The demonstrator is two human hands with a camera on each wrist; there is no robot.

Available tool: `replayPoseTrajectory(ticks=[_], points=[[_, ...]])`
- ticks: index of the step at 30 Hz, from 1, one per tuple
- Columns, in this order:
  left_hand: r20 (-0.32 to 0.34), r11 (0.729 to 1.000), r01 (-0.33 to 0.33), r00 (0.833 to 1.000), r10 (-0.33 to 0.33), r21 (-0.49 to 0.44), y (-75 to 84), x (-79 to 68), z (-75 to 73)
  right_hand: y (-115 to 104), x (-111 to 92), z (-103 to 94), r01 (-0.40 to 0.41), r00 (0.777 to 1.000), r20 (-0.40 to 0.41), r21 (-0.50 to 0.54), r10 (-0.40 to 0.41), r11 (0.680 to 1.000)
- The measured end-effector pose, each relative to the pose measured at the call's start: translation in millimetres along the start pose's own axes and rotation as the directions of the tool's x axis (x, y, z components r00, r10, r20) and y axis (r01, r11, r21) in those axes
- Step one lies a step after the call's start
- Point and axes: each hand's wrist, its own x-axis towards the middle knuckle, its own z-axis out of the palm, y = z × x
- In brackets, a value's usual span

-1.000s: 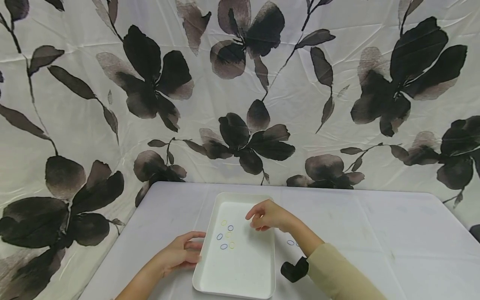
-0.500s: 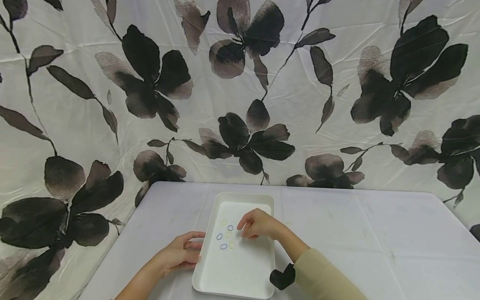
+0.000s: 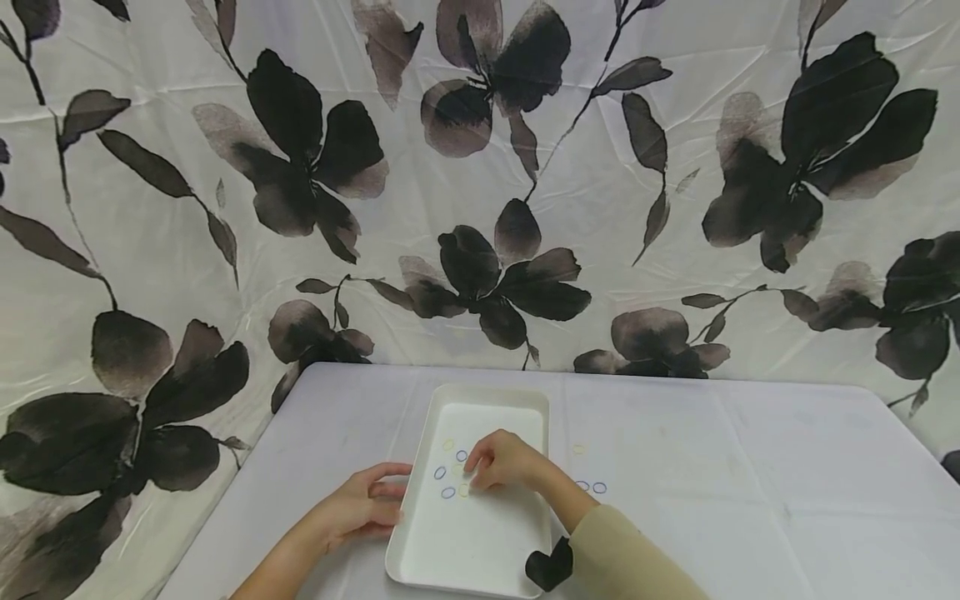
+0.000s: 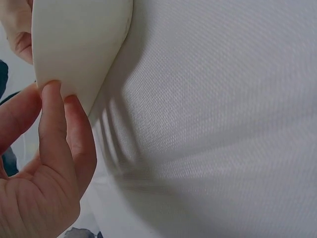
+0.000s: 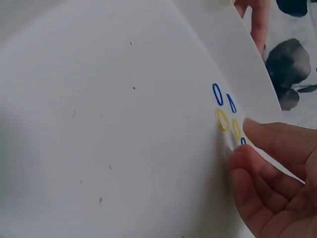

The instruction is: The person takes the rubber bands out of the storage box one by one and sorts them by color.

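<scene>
Inside a white rectangular tray lie several thin loops like small rubber bands, blue and yellow. My right hand is low over the tray beside these loops. In the right wrist view its thumb and index finger are parted, with a yellow loop and a blue loop right by the fingertips and nothing gripped between them. My left hand is at the tray's left side. In the left wrist view its fingertips touch the tray's outer wall.
On the white-covered table, to the tray's right, lie two blue loops and a yellow loop, close to my right forearm. A black piece hangs by the right sleeve, over the tray's rim. A floral cloth hangs behind the table.
My right hand has moved left and nearer to me, from the tray's right side to the loops, its thumb and index finger parting. The left hand and tray stay in place.
</scene>
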Motion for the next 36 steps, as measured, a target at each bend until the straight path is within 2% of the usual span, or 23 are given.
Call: replayPoseTrajectory(ticks=[7,15,20,23,29,32,36], points=[[0.01,1.0,-0.009,1.0,0.009,-0.006,0.8,0.5,-0.1,1,7,8.1,0.025,1.0,0.015,-0.136,-0.023,0.99],[0.006,1.0,0.005,1.0,-0.005,0.019,0.2,-1.0,1.9,3,8,11.1,0.029,1.0,0.013,-0.185,-0.027,0.982],[0.0,1.0,0.0,1.0,0.0,0.031,0.1,0.0,1.8,2,8,10.3,0.058,0.998,0.025,-0.227,-0.054,0.972],[-0.004,0.999,-0.001,1.0,0.002,0.037,0.6,-0.1,2.2,-2,7,10.4,0.081,0.996,0.062,-0.315,-0.065,0.946],[-0.023,0.999,-0.004,1.0,0.005,0.054,2.2,-1.3,4.7,-13,4,9.1,0.137,0.985,0.158,-0.52,-0.063,0.843],[-0.029,0.998,-0.008,1.0,0.009,0.064,2.5,-1.5,5.1,-16,2,7.3,0.14,0.983,0.177,-0.548,-0.049,0.824],[-0.032,0.997,-0.013,0.999,0.016,0.076,1.2,-0.8,4.3,-20,-2,2.5,0.175,0.976,0.207,-0.55,-0.07,0.817]])
